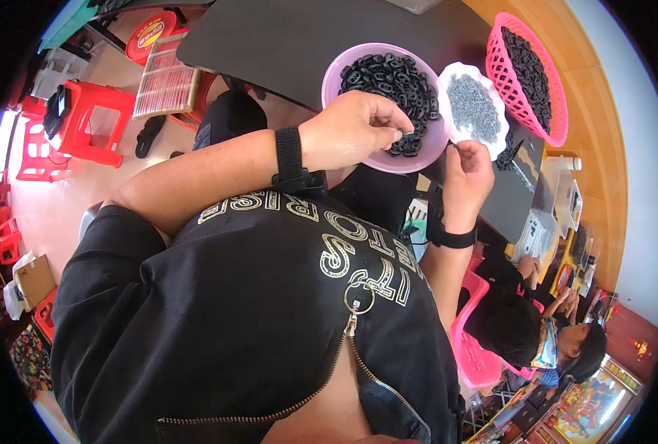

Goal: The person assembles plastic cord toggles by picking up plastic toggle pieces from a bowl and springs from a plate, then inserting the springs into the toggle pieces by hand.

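Observation:
My left hand (347, 132) hangs over the near part of a lilac bowl (331, 80), thumb and forefinger pinched together. Something tiny seems to be at those fingertips, too small to name. The bowl is heaped with black plastic buckle-like pieces (388, 74), each with oval openings. Beside the bowl's right rim, my right hand (470, 177) has its thumb and forefinger closed on a small black piece (452, 146), mostly hidden by the fingers. Just beyond that hand stands a white scalloped dish (453, 72) full of small silvery metal parts (473, 103).
A pink lattice basket (501, 74) of similar black pieces stands on the dark table (270, 44) at far right. Several loose black pieces (508, 152) lie near the dish. Red stools (96, 111) stand at left. Other people (514, 318) sit at right by a pink chair (473, 340).

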Available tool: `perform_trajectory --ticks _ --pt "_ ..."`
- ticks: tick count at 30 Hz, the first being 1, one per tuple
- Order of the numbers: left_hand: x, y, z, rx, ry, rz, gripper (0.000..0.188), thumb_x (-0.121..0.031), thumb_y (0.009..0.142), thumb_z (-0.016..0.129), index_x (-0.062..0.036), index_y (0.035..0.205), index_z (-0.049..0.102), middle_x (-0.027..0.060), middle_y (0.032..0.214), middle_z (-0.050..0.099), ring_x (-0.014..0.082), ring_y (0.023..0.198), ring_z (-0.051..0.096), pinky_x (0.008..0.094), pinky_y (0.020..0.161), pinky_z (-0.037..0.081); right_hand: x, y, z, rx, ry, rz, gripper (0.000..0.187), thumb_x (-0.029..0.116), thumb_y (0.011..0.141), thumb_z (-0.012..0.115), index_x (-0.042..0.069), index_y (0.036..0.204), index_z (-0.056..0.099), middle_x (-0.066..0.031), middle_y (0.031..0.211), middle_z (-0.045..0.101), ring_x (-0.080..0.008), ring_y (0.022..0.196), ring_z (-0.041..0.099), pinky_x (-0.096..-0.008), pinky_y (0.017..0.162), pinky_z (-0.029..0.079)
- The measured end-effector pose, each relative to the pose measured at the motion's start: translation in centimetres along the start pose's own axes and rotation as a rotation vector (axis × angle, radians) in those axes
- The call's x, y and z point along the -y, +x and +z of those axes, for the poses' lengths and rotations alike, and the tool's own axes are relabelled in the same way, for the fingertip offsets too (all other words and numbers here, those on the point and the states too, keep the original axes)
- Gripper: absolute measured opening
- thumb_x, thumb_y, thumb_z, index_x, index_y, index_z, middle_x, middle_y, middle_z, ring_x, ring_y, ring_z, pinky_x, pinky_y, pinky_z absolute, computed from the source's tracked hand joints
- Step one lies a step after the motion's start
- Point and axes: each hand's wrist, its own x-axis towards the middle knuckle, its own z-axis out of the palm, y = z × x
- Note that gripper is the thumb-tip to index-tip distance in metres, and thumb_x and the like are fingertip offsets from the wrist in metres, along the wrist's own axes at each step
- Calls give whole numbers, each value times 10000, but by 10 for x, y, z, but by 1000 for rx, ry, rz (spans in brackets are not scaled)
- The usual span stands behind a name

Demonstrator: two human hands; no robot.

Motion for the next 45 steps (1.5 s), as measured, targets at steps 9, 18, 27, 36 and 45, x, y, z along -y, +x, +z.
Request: perform_trajectory --ticks 9,18,27,36,45 --pt "-2 1 3 24 24 27 186 -14 869 532 5 1033 617 35 916 628 87 858 576 241 786 466 14 -20 -11 88 825 349 195 34 852 603 8 1045 602 -77 872 636 -98 677 555 -213 589 439" --pt "-9 -3 7 44 55 25 185 -8 869 537 9 1037 615 43 926 633 86 870 580 237 799 469 35 -29 -1 256 912 312 196 -10 867 556 -7 1063 565 -146 975 640 -155 793 628 -238 702 505" --pt "-9 -5 7 77 78 33 187 -9 865 543 15 1037 613 51 931 638 83 854 584 231 779 478 40 -34 6 281 798 249 152 -24 867 549 -6 1018 559 -139 973 643 -147 786 629 -235 698 506" --pt "-8 -4 6 82 92 33 192 -23 862 556 10 1040 620 52 944 642 88 866 585 233 791 472 36 -33 6 205 855 345 97 11 866 567 6 963 573 -113 920 646 -136 742 617 -225 664 493" --pt "-7 -4 5 86 78 2 185 -36 863 564 5 1033 624 53 947 643 91 862 586 239 789 476 33 -31 5 91 864 393 171 19 858 582 7 1026 611 -95 933 648 -125 736 576 -232 661 456"
